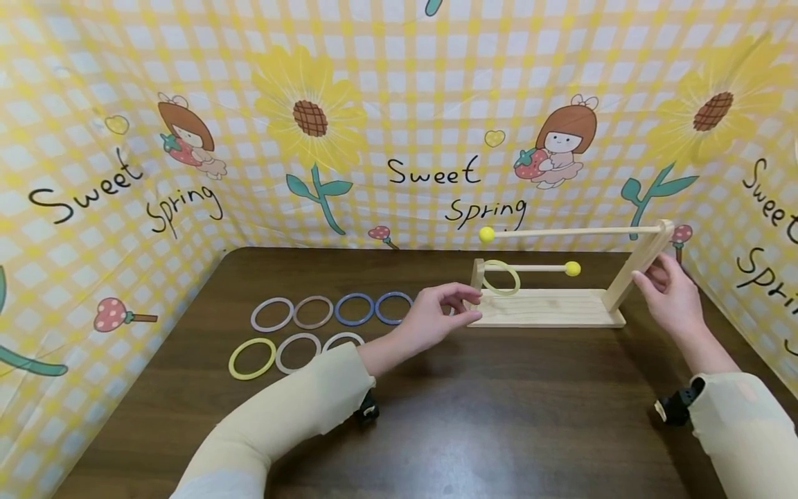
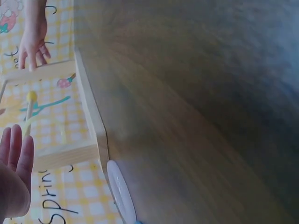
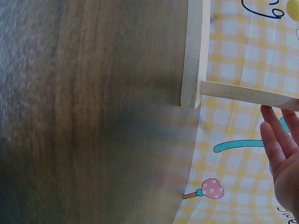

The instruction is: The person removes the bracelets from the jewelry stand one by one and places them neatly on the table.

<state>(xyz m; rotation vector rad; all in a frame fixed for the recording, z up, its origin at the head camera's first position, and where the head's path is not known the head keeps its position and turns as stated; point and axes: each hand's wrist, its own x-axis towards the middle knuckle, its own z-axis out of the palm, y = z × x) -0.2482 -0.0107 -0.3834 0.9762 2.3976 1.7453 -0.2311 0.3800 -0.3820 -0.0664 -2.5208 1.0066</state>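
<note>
At the wooden ring stand (image 1: 548,308), both hands close in, neither holding anything.

The left hand (image 1: 436,315), fingers loosely curled, hovers by the stand's short post, near the hung yellow ring (image 1: 501,277); the right hand (image 1: 670,294), fingers relaxed, touches the tall post. A careless nudge could, I judge, tip the light stand or slide that ring off its peg. Left of the stand, loose rings (image 1: 330,312) lie on the dark wooden table (image 1: 499,416), walled by yellow checked sunflower cloth (image 1: 399,104).

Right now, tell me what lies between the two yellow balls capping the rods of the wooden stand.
Nothing: between the upper yellow ball and lower yellow ball, the head view shows only gingham backdrop.
</note>
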